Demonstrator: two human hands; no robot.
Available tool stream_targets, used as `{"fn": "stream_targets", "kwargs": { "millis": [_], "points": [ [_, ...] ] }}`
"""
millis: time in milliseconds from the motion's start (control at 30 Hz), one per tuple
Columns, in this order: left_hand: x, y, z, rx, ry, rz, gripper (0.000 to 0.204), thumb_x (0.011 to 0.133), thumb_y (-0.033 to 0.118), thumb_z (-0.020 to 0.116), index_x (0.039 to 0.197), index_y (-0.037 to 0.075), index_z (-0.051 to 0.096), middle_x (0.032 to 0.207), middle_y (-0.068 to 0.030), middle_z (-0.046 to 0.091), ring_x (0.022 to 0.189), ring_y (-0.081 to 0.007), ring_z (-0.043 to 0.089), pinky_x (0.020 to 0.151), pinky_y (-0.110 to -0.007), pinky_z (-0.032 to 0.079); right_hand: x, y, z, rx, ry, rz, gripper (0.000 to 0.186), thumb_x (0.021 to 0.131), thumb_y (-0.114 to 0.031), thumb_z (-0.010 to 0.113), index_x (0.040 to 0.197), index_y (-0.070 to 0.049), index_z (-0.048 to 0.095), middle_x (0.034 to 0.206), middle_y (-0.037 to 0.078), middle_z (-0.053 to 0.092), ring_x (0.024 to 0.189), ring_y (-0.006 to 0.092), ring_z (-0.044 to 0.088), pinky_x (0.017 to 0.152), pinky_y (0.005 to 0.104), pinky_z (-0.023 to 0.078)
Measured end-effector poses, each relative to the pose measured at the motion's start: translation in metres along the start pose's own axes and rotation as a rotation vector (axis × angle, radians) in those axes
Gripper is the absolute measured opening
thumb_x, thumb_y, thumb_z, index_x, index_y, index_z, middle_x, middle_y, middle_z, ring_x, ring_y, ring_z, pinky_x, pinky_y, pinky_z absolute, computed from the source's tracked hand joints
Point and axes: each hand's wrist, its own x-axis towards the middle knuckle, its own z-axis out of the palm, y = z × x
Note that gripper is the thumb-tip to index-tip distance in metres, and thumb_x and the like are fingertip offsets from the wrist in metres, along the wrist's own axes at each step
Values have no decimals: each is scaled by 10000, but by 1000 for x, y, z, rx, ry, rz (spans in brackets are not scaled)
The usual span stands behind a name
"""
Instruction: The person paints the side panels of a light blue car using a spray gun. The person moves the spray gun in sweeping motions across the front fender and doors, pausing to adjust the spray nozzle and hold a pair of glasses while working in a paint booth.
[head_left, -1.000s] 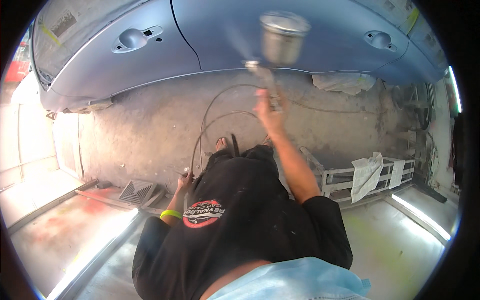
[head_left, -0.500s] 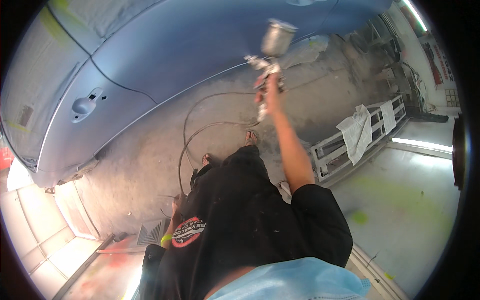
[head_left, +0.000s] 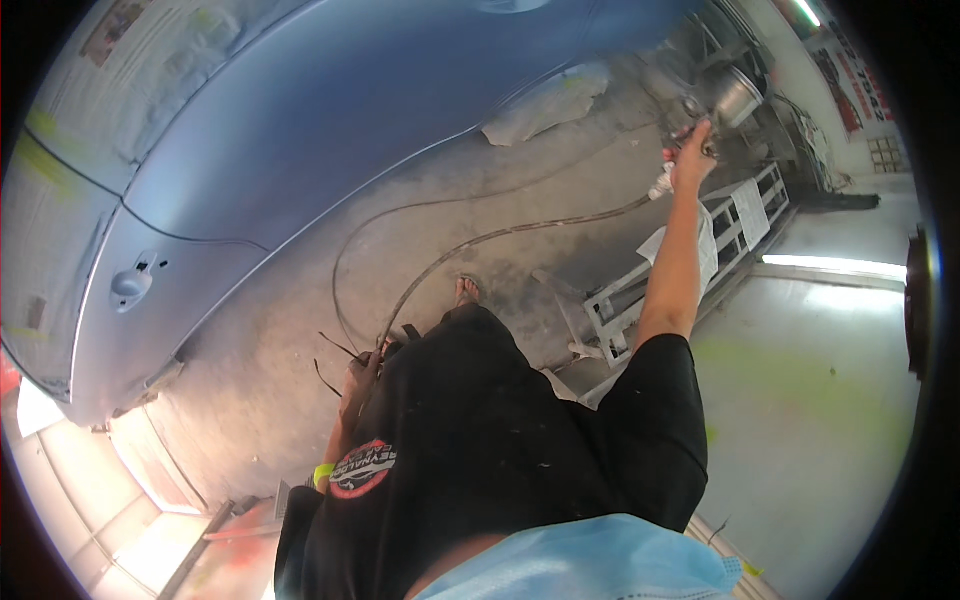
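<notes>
Stretched out to the far right, my right hand (head_left: 692,158) is closed around the grip of a spray gun (head_left: 738,98) with a silvery paint cup on top. A dark air hose (head_left: 480,238) runs from the gun's base back across the floor toward my left side. There my left hand (head_left: 362,376) is closed on the hose, low beside my body, its fingers partly hidden. Along the left and top stretches a blue car side panel (head_left: 330,120), with a door handle recess (head_left: 130,286) near its left end. The gun stands off the panel's right end.
A white metal rack (head_left: 625,300) draped with paper (head_left: 708,245) stands on my right, before a pale wall (head_left: 800,400). Masking paper (head_left: 550,110) hangs by the panel's lower edge. Hose loops cross the concrete floor (head_left: 270,340) near my feet.
My right hand has swung the spray gun to the right, past the draped rack. The hose has been drawn out with it. My left hand shows more fully now. My view has shifted slightly right.
</notes>
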Motion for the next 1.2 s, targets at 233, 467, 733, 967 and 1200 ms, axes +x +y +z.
{"fn": "stream_targets", "kwargs": {
  "millis": [233,467,733,967,1200],
  "points": [
    [4,-80,-13,-34,39,-63,507,930,471,551,936,-14,697,766,-135,694,707,-198,643,647,-355,488,-109,46,19,-145,-125,-53,388,959,-397,580,910,-15,627,753,52,624,487,124,551,389,238,440],
    [-60,-148,-40,10,123,-254,550,918,518,544,936,-7,705,751,-124,686,708,-182,647,653,-337,492,-336,129,97,-495,-633,-965,300,888,-223,639,1150,-93,575,853,63,664,623,215,631,562,353,515],
    [-134,-216,-62,-281,317,-464,513,921,480,578,900,-16,705,741,-42,648,663,-129,571,610,-290,459,-543,76,175,202,-1186,90,251,846,-226,745,957,-36,625,726,47,620,645,118,591,579,306,475],
    [-141,-198,-65,-248,332,-435,476,923,453,604,897,-15,690,741,-41,634,637,-129,549,594,-290,442,-460,117,133,323,-1027,349,578,883,-591,575,1001,-25,595,832,32,635,518,92,556,475,249,460],
    [-61,-95,-25,-87,141,-274,480,954,424,542,922,-35,679,756,-107,680,741,-176,648,681,-324,497,-214,119,64,360,-654,381,816,848,-806,305,1011,-46,556,796,66,591,504,171,548,429,295,459]
  ]
}}
